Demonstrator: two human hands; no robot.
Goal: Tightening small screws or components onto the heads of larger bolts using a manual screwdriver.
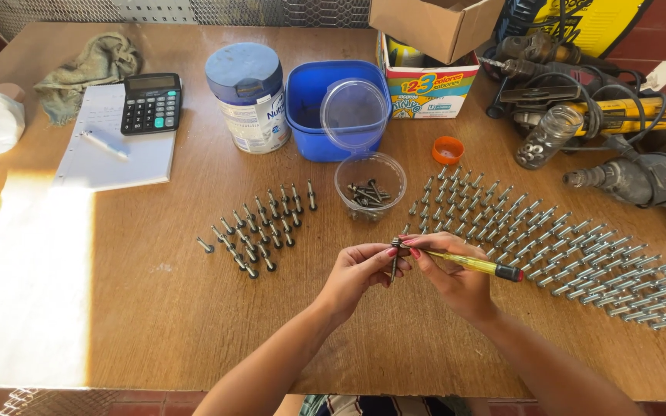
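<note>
While both hands meet over the middle of the desk, near its front edge, they work on one small screw (395,258). The left hand (358,274) pinches the screw between its thumb and fingers, and the screw hangs with its long side almost straight up and down, head on top. The right hand (454,276) is closed around a yellow screwdriver (472,266), which lies almost flat, with its dark end out to the right and its tip at the screw head on the left. So the tool meets the screw from the right side, and the two hands touch at the fingertips. Just behind the hands stands a small clear tub (370,185) with a few screws inside. To the right lie many long screws in rows (564,254), spreading toward the right edge. To the left is a smaller group of short screws (260,225). Farther back are a blue tub (310,115) with a clear lid (354,114) leaning in it, a tin (250,96), an orange cap (447,149), a calculator (151,102) on a notepad (113,150), and a rag (86,73) near the back left corner. Drills (626,173) sit at the back right corner.
</note>
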